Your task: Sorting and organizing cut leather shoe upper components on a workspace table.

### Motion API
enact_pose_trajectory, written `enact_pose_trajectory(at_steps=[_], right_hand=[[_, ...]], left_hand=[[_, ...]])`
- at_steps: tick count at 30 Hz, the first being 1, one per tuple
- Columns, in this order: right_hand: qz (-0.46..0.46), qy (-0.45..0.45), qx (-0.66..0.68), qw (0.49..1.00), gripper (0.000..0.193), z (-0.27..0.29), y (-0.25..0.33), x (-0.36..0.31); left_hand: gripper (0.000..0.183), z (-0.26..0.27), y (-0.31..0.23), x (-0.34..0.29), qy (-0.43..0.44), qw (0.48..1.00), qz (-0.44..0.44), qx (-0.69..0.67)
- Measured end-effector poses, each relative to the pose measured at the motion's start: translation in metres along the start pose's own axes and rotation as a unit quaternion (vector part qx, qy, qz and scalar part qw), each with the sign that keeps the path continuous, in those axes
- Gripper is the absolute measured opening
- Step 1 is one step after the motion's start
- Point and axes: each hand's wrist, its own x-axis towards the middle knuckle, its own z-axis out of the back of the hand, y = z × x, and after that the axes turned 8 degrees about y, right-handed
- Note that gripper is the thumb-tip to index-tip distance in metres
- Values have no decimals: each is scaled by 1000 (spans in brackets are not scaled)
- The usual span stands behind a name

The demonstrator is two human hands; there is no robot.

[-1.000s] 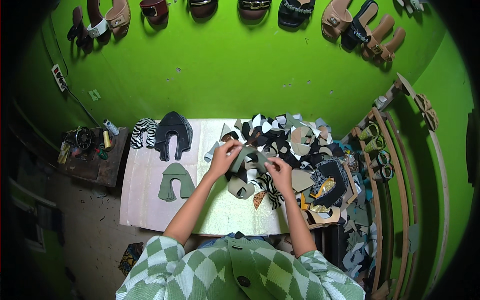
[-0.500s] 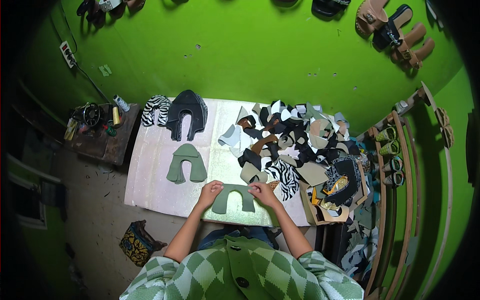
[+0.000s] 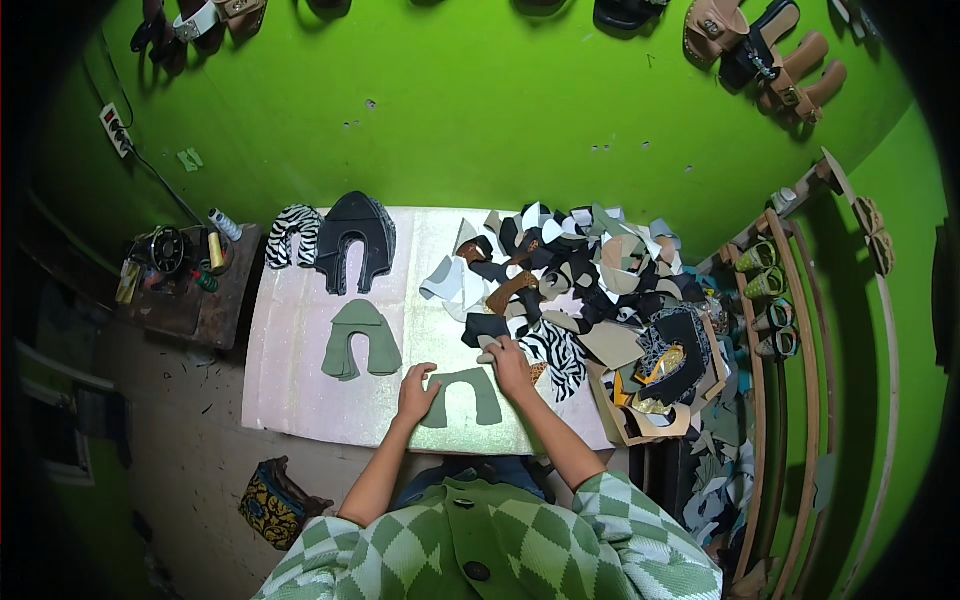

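A green U-shaped piece [image 3: 462, 383], apparently cut shoe-upper material, lies flat on the table in front of me. My left hand [image 3: 417, 394] rests at its left edge, thumb and fingers apart. Just beyond its right corner, my right hand [image 3: 512, 368] has its fingers closed on a small beige scrap [image 3: 488, 346], mostly hidden under them. To the left lies a stack of similar green pieces [image 3: 361, 342]. Behind it are a stack of black U-shaped pieces [image 3: 355, 240] and some zebra-print ones [image 3: 294, 238].
A heap of mixed scraps [image 3: 560, 265] covers the table's right side, with zebra-print scraps [image 3: 556, 358] nearest my right hand. An open cardboard box [image 3: 640, 437] holds more pieces at the right edge. A sewing machine [image 3: 168, 250] stands left; a wooden rack [image 3: 790, 400] with sandals stands right.
Both hands have let go of the green piece's upper corners, and it now lies flat. My right hand has moved forward onto the beige scrap. The left has shifted slightly, its fingers spreading.
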Motion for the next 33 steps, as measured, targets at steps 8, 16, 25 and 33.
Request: enact_pose_trajectory(at_steps=[8,16,25,33], right_hand=[[102,-214,125,963,33,97,8,58],[-71,-130,4,989,58,122,-60,77],[-75,-137,52,986,25,68,-141,36],[-120,-17,500,858,24,61,-65,24]], left_hand=[[37,5,-4,19,-8,1000,-9,3],[38,0,-6,30,-19,1000,-1,-2],[38,2,10,31,-5,999,27,-27],[30,-26,-11,49,65,980,28,-185]])
